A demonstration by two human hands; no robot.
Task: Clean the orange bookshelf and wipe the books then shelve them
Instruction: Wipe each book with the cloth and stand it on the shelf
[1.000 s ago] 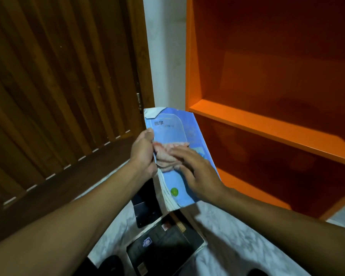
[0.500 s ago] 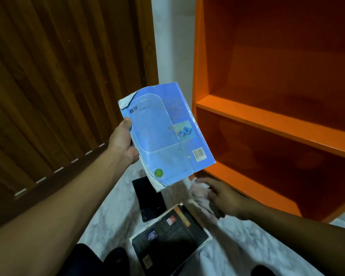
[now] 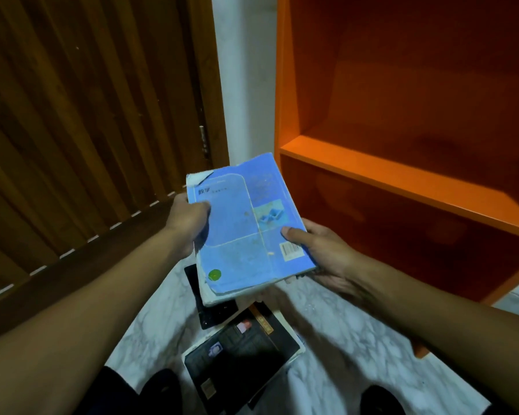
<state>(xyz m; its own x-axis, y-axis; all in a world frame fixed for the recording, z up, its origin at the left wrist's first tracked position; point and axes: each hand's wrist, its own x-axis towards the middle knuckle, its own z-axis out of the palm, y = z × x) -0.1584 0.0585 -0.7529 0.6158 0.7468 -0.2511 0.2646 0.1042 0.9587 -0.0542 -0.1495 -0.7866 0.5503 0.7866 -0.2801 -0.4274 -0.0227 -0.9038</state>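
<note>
A wooden door (image 3: 81,121) of vertical slats fills the left side, with a white wall strip (image 3: 246,85) between it and the orange bookshelf (image 3: 402,181). The left hand (image 3: 188,223) grips the left edge of a blue book (image 3: 246,232), thumb curled over the cover near the printed title. The book is held above the floor, tilted, its worn top-left corner torn and its cover facing up, with a green round mark near the lower left and a barcode near the lower right. The right hand (image 3: 321,250) holds the book's right edge, thumb pressed on the cover beside the barcode, fingers curled underneath; something pale shows under that hand at the book's lower corner, too blurred to tell what it is. Below the book, on the marble floor (image 3: 342,348), lie a black book (image 3: 213,313), partly hidden by the blue one, and nearer the person a dark book (image 3: 240,357) with small pictures on its cover and a gold strip along one edge. The bookshelf stands at the right, just beside the blue book, its middle shelf board bright orange and the compartments above and below in shadow, holding no books that can be seen
</note>
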